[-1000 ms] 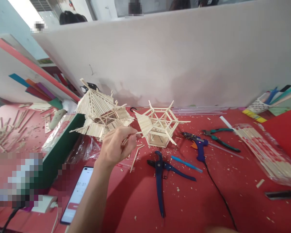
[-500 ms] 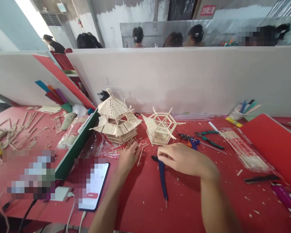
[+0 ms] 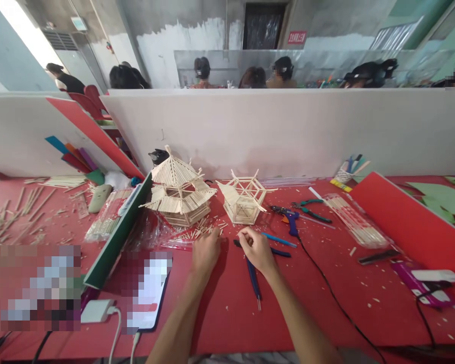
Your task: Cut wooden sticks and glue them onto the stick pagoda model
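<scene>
Low over the table, my left hand (image 3: 206, 248) is closed, knuckles up, in front of a pile of short cut sticks (image 3: 197, 231). A small gap separates it from my right hand (image 3: 256, 248), whose fingers are curled into a pinch. Anything inside either hand is hidden or too small to make out. Beneath my right hand lie dark-blue-handled pliers (image 3: 254, 283), partly covered, beside a light blue pen (image 3: 278, 239). Behind the hands stand a wooden-stick pavilion model (image 3: 182, 194) with a layered roof and a smaller, partly roofed stick frame (image 3: 244, 199).
A glue gun (image 3: 291, 221) with a trailing cord and green-handled pliers (image 3: 313, 208) lie to the right, near bagged sticks (image 3: 356, 220). On the left are a phone (image 3: 149, 293) and a green divider (image 3: 117, 237). A white partition (image 3: 269, 131) runs behind; people sit beyond it.
My right hand has turned from lying flat over the pliers into a pinch, exposing more of the pliers and the pen. The loose stick beside my left hand no longer shows. The camera view has shifted.
</scene>
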Demonstrator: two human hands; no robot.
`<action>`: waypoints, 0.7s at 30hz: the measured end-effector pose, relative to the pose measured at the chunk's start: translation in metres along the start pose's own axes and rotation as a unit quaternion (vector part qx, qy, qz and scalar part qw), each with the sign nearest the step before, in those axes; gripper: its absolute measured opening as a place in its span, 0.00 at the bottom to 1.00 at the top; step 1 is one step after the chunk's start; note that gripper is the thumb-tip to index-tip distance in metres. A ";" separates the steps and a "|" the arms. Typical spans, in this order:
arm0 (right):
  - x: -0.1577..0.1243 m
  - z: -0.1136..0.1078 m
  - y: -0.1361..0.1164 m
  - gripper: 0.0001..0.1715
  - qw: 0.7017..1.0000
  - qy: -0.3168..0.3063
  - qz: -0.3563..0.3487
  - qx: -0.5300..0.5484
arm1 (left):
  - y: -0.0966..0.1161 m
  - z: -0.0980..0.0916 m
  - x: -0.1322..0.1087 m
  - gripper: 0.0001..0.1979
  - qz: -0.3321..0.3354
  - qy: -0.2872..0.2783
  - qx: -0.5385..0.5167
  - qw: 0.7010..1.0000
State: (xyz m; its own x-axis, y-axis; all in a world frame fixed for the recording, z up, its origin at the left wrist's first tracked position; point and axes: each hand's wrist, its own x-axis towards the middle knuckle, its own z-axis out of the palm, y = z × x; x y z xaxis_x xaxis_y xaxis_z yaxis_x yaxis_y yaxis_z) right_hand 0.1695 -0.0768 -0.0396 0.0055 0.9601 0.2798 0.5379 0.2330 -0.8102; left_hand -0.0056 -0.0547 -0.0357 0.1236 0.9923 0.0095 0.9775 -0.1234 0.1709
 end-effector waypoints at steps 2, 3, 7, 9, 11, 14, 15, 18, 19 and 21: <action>0.003 -0.003 0.003 0.14 1.000 0.025 0.001 0.002 | 0.003 0.000 0.001 0.11 0.012 -0.002 -0.001 1.000; 0.004 -0.005 0.005 0.14 0.999 0.036 0.002 0.002 | 0.004 -0.001 0.001 0.11 0.021 -0.002 -0.003 1.000; 0.007 -0.006 0.011 0.13 0.998 0.057 0.006 -0.007 | 0.006 -0.004 0.004 0.13 0.034 -0.003 -0.005 0.999; 0.007 -0.005 0.013 0.14 0.999 0.054 0.002 -0.009 | 0.007 -0.005 0.004 0.13 0.034 -0.002 -0.002 0.999; 0.008 -0.004 0.014 0.13 0.999 0.051 -0.003 -0.011 | 0.007 -0.006 0.005 0.14 0.036 0.002 0.003 0.999; 0.008 -0.002 0.013 0.12 0.999 0.045 -0.012 -0.013 | 0.008 -0.006 0.003 0.14 0.039 0.005 0.012 0.999; 0.008 -0.002 0.013 0.12 0.999 0.042 -0.015 -0.012 | 0.008 -0.006 0.003 0.13 0.037 0.006 0.016 0.999; 0.008 -0.001 0.012 0.12 0.999 0.037 -0.020 -0.012 | 0.007 -0.007 0.000 0.13 0.018 0.016 0.023 0.999; 0.008 -0.001 0.012 0.12 0.999 0.036 -0.020 -0.013 | 0.007 -0.008 -0.001 0.13 0.010 0.019 0.021 1.000; 0.007 -0.002 0.011 0.13 0.999 0.036 -0.024 -0.015 | 0.006 -0.009 -0.003 0.13 -0.002 0.023 0.005 1.000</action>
State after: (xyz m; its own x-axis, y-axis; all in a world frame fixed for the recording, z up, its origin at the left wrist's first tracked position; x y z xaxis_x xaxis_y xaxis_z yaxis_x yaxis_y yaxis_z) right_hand 0.1769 -0.0673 -0.0458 0.0397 0.9341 0.3548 0.5645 0.2721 -0.7793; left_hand -0.0020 -0.0578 -0.0259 0.1119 0.9922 0.0542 0.9797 -0.1193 0.1612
